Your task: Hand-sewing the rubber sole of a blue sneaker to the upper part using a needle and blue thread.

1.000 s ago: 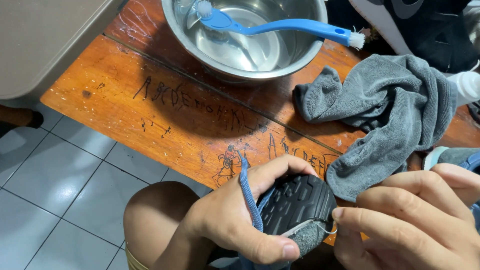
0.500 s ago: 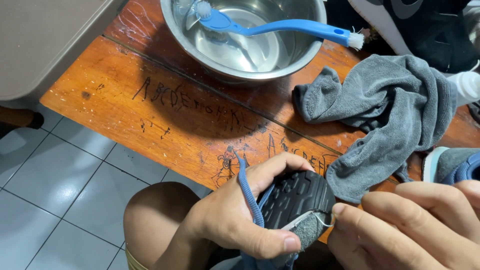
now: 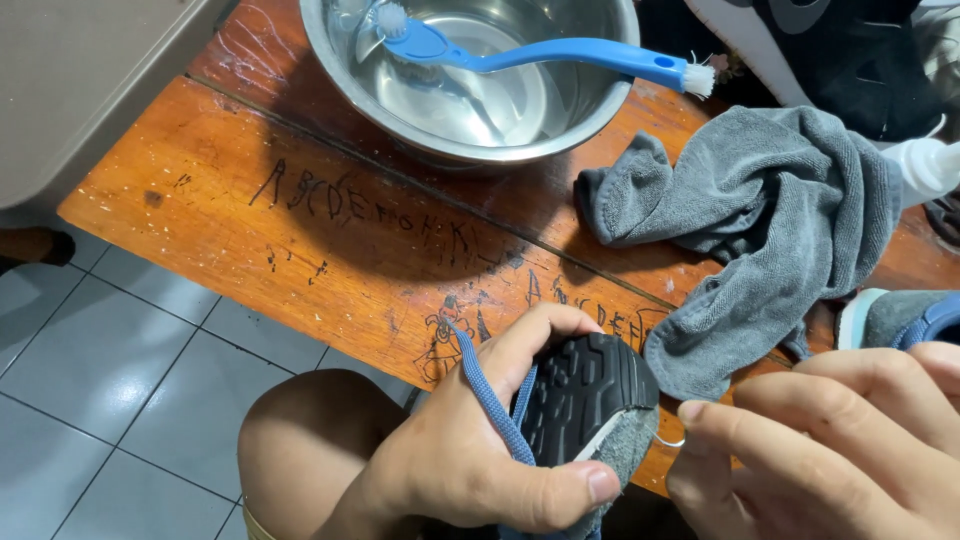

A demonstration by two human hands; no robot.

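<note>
My left hand (image 3: 480,455) grips a shoe (image 3: 590,405) with a black treaded sole and grey toe, sole turned up, over my bare knee. A blue lace (image 3: 487,395) runs across the back of that hand. My right hand (image 3: 830,450) sits at the lower right, fingers bent, fingertips close to the shoe's grey toe; what it pinches is hidden. A steel bowl (image 3: 330,60) of water stands at the top of a wooden bench (image 3: 250,230), with a blue brush (image 3: 540,55) lying across it. A grey towel (image 3: 760,230) lies crumpled right of the bowl.
A second shoe with a blue and grey edge (image 3: 900,315) shows at the right. A white squeeze bottle (image 3: 925,165) and dark footwear (image 3: 800,45) lie at the top right. Grey tiled floor (image 3: 110,380) is below left, and a beige panel (image 3: 80,80) at the top left.
My right hand has slid a little left and lower toward the shoe's toe. My left hand has turned the shoe slightly, showing more of the black sole.
</note>
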